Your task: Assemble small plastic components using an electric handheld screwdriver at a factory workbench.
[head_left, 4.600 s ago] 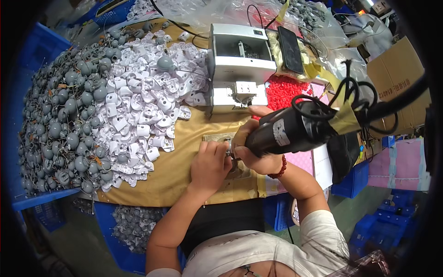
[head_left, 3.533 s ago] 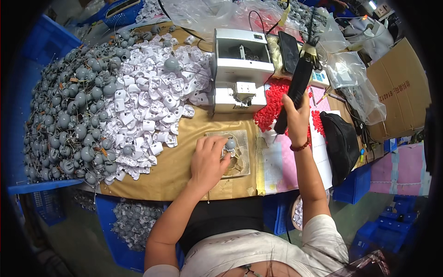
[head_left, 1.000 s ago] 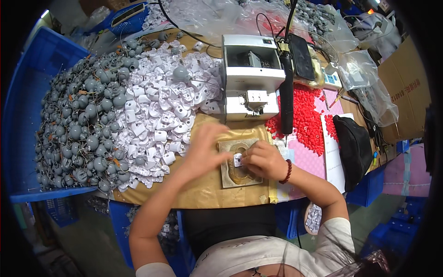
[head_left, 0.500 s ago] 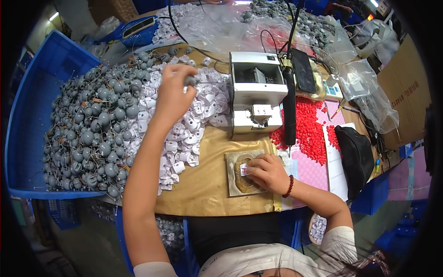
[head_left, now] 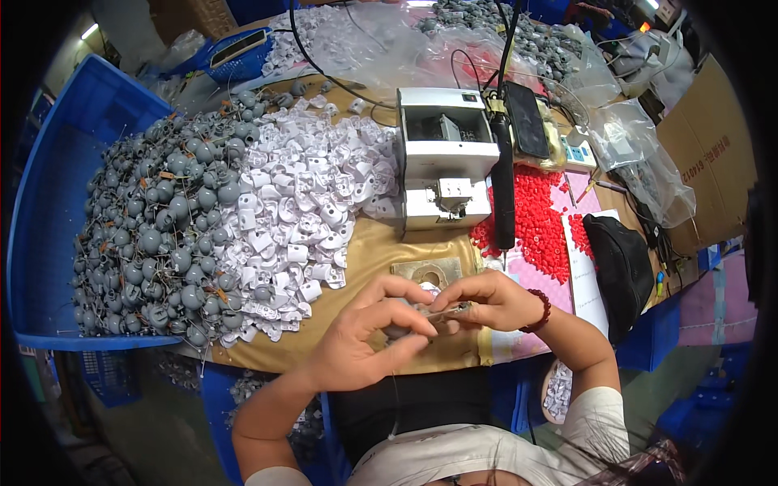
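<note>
My two hands meet over the near edge of the table. Between thumb and fingers, my left hand (head_left: 365, 332) grips a small grey part (head_left: 395, 330), mostly covered by the fingers, and a thin cord (head_left: 396, 405) hangs below it. The fingers of my right hand (head_left: 490, 304) are pinched together at the same spot, on something small that I cannot make out. Just beyond them, a square metal plate (head_left: 403, 269) with a brownish ring lies on the table, a white piece partly visible on it behind my fingers.
A heap of grey ball-shaped parts with cords (head_left: 154, 243) spills from a blue bin (head_left: 40, 235), beside white plastic pieces (head_left: 292, 186). A white machine (head_left: 446, 154), black electric screwdriver (head_left: 504, 186), red caps (head_left: 539, 231) and black pouch (head_left: 620, 259) stand or lie beyond and right.
My left hand has come back from above the white heap to the near edge, bringing the grey part. My right hand has lifted off the plate and turned toward it.
</note>
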Action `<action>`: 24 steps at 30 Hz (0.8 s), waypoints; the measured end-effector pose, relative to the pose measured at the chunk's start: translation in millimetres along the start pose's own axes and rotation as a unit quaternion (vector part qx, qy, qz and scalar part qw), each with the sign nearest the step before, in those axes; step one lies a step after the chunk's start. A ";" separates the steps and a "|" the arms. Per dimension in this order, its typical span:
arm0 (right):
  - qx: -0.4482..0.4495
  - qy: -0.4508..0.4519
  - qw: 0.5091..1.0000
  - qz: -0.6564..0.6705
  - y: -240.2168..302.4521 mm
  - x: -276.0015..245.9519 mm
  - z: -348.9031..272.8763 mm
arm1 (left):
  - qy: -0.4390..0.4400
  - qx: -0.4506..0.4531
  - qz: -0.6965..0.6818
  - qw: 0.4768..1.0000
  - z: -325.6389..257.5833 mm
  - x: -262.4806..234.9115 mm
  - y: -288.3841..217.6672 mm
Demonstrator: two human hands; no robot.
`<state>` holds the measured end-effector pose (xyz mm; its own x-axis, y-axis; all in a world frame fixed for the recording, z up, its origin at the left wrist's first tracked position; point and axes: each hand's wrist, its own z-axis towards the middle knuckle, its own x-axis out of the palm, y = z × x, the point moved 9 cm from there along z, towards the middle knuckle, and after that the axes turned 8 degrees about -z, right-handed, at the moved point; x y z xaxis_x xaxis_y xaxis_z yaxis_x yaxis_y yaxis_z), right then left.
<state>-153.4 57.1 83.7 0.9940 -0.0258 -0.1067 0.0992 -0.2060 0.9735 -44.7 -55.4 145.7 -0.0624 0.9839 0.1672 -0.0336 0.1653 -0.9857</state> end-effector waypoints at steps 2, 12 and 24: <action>0.011 0.010 0.998 0.065 -19.6 0.8 -4.8 | -0.054 0.034 0.081 0.995 -7.4 -4.9 22.6; -0.059 -0.115 0.936 -0.327 -26.5 -4.7 -3.8 | -0.154 0.100 0.271 0.945 -33.0 7.9 97.3; -0.175 -0.161 0.756 -0.610 -30.6 24.2 12.4 | -0.158 0.073 0.328 0.929 -22.2 7.4 118.4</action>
<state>-132.9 50.6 48.8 0.0953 -0.2733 -0.9572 0.9951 0.0006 0.0989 -27.1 -27.0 29.7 -0.4060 0.7974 -0.4465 -0.0177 -0.4954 -0.8685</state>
